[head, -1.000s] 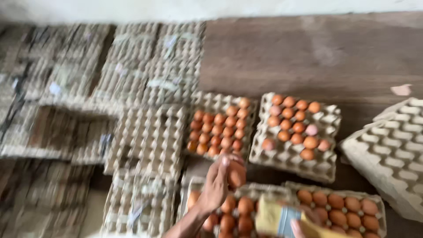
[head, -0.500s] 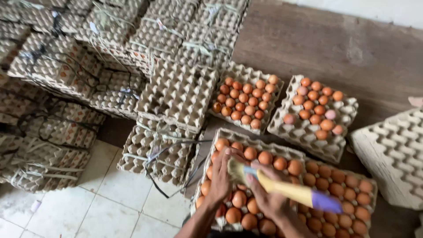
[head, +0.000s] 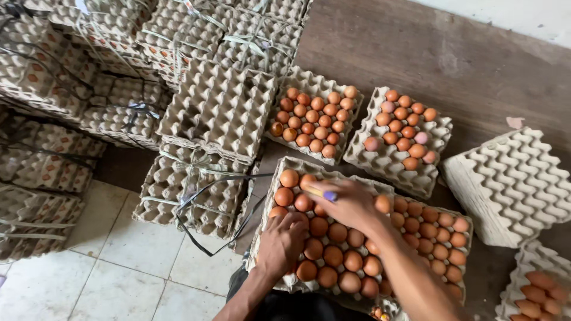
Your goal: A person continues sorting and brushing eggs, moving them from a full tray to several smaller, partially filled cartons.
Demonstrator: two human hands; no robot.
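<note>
A brown wooden platform (head: 452, 53) carries cardboard egg trays (head: 399, 134), some filled with brown eggs (head: 313, 121).

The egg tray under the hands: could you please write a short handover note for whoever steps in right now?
Left hand: palm down on the eggs at the near-left of the nearest egg tray, holding nothing visible.
Right hand: over the tray's middle, fingers closed on a yellow tool with a purple end.
Done: this tray looks almost full of brown eggs.
Around: two partly filled trays behind, empty stack at right, tied bundles at left.
Left: cannot tell from this view.
</note>
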